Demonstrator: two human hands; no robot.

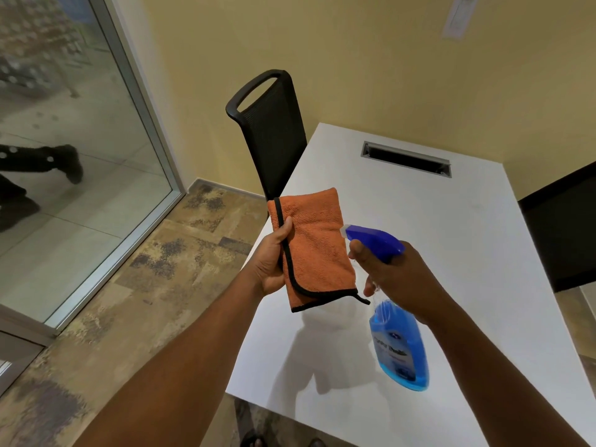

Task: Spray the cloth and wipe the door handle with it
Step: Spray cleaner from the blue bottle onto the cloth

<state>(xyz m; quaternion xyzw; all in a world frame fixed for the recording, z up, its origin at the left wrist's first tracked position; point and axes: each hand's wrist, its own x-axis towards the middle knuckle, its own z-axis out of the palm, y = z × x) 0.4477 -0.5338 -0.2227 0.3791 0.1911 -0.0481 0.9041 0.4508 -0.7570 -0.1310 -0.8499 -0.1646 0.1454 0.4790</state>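
A small room with yellow walls holds a white table (419,221) that fills the right and near part of the view, over a mottled brown and tan floor (154,272). Above the table's left edge, an orange cloth (314,243) with a black hem is held up, folded, hanging roughly upright with its flat face turned to the right. The left hand (271,262) grips the cloth along its left edge, thumb pressed across the hem on the near face and the other fingers hidden behind the fabric. Just right of the cloth, the right hand (396,275) is wrapped around the neck of a spray bottle (400,346); its forefinger curls forward under the dark blue spray head (371,240), though the trigger itself is hidden. The nozzle points left at the cloth and sits very close to its right edge. The bottle's clear body, holding blue liquid and a blurred label, hangs below the hand over the table.

Beyond the cloth, a black mesh-backed chair (274,140) stands at the table's far left side. A long metal-edged cable slot (406,159) is set into the far part of the tabletop. Another dark chair (564,227) shows at the right edge. On the left, a glass wall in a metal frame (145,124) reflects tiled floor.
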